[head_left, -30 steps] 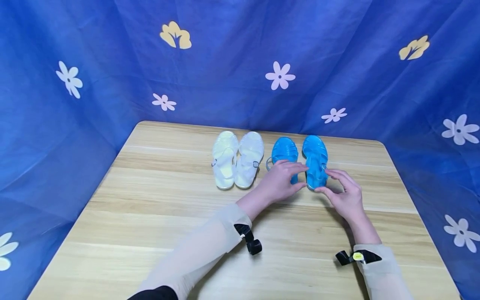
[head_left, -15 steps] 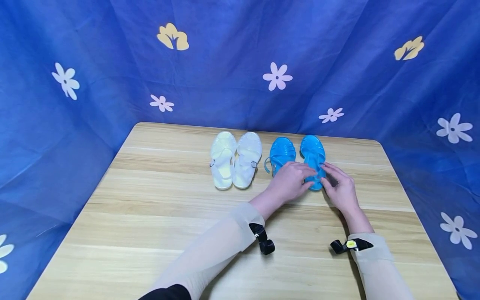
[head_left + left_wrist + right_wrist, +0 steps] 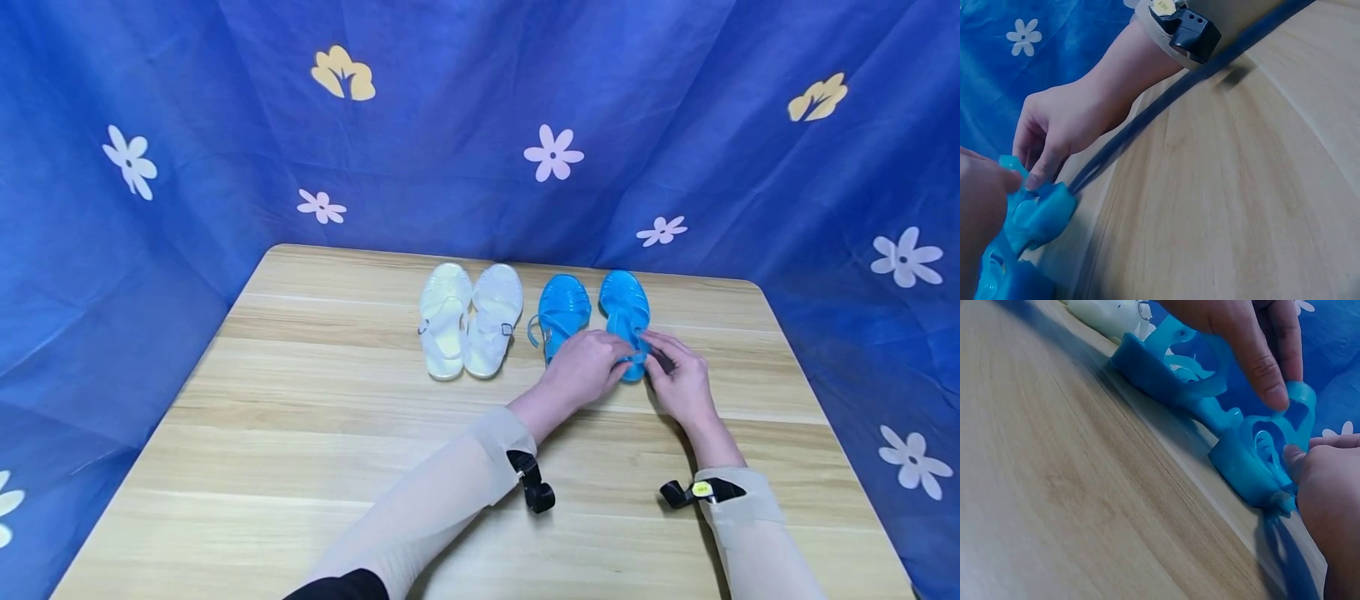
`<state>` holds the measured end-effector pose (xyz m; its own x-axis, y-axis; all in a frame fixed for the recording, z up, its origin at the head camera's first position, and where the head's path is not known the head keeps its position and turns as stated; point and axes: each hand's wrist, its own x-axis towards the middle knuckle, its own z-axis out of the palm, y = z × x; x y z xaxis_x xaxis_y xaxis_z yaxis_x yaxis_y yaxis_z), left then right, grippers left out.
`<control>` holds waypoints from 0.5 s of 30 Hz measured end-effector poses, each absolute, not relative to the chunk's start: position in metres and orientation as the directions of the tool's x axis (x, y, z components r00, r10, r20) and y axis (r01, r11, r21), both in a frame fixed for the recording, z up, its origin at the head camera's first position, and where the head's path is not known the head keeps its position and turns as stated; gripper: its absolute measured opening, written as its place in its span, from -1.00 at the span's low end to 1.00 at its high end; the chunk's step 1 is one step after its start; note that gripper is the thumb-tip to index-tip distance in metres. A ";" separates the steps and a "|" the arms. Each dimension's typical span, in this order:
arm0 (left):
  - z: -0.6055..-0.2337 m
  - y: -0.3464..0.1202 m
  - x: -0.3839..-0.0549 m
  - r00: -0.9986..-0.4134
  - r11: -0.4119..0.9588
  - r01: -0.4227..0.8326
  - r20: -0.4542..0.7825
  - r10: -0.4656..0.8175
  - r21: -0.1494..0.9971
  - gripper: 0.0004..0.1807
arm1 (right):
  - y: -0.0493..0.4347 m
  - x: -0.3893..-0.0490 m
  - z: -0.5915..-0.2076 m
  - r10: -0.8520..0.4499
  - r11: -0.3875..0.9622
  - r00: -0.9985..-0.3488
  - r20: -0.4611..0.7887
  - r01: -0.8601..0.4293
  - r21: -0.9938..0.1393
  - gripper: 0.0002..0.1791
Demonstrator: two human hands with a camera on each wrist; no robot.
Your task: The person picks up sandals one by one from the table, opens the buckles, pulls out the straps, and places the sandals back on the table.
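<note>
A pair of blue jelly sandals lies at the right of the table, the left sandal [image 3: 564, 302] and the right sandal [image 3: 624, 298] side by side with toes away from me. My left hand [image 3: 587, 367] reaches over the heel of the left one and pinches the ankle strap [image 3: 1305, 394] of the right sandal between thumb and fingers. At that sandal's outer side, my right hand [image 3: 682, 382] also pinches the strap, thumb toward the heel. The buckle is mostly hidden by the fingers. In the right wrist view the sandal heel [image 3: 1244, 469] rests on the table.
White jelly sandals [image 3: 495, 292] stand as a pair just left of the blue ones, buckles outward. A loose strap [image 3: 533, 332] sticks out from the left blue sandal. Behind the wooden table [image 3: 300, 450] hangs a blue flowered cloth [image 3: 450, 150].
My left hand has moved right, from between the blue sandals onto the right one's strap. My right hand has closed in on the same strap. The sandals stay in place.
</note>
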<state>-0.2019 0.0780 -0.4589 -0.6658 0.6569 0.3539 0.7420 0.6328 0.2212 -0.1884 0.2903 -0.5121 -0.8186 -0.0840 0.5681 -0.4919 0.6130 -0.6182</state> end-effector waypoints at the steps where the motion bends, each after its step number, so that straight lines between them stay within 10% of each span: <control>1: -0.459 0.077 -0.201 -0.663 0.636 0.743 0.362 0.656 0.209 -0.71 | 0.290 -0.188 -0.512 -0.086 0.613 -0.819 0.568 -0.492 -0.618 -0.64; 15: -0.457 0.071 -0.185 -0.546 0.576 0.813 0.453 0.705 0.084 -0.75 | 0.294 -0.172 -0.512 -0.111 0.609 -0.826 0.552 -0.496 -0.619 -0.60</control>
<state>-0.1853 0.0711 -0.4567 -0.5463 0.7047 0.4527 0.8129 0.5764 0.0837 -0.1724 0.2938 -0.5120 -0.8262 -0.1107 0.5523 -0.4956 0.6089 -0.6193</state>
